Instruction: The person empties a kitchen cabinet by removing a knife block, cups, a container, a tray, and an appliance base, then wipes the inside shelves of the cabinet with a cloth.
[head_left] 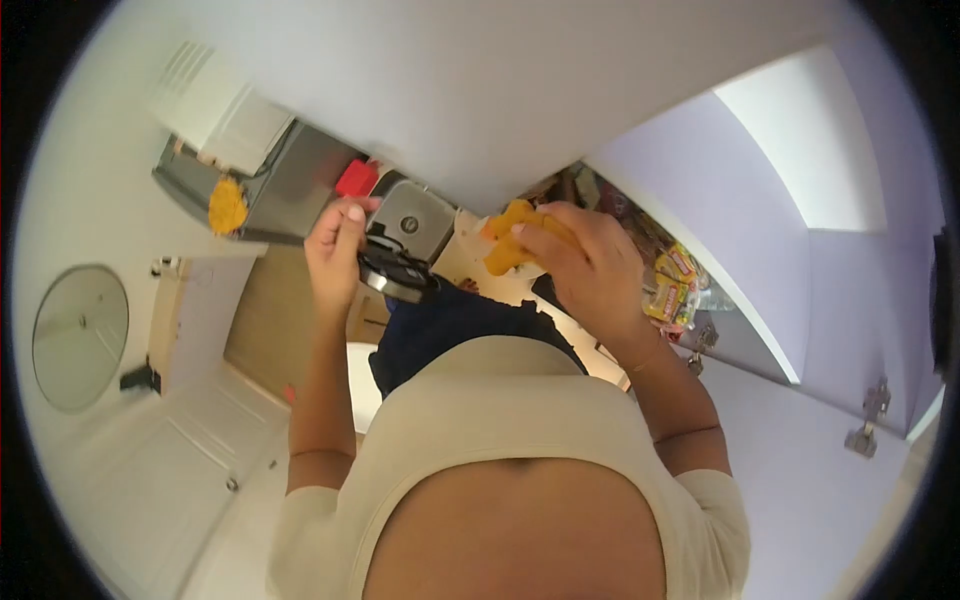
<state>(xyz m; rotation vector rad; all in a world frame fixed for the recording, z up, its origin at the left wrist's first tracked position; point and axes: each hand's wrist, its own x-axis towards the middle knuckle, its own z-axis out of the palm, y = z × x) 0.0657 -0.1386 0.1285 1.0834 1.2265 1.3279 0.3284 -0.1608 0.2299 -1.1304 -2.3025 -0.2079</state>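
Observation:
My left hand (pixel 337 243) is closed, thumb against fingers, on a black object with a silver rim (pixel 395 268), which hangs tilted just right of the hand. What the object is cannot be made out. In my right hand (pixel 590 262) is a yellow-orange cloth (pixel 515 238), pinched between thumb and fingers, its loose part spreading to the left. The two hands are apart, both in front of my body.
Below the hands is a steel sink (pixel 413 222) with a red container (pixel 357 179) beside it. A yellow cloth (pixel 228 206) lies by the grey counter. At right stands an open cupboard (pixel 740 320) near yellow packets (pixel 668 290). A round glass lid (pixel 82 338) is at far left.

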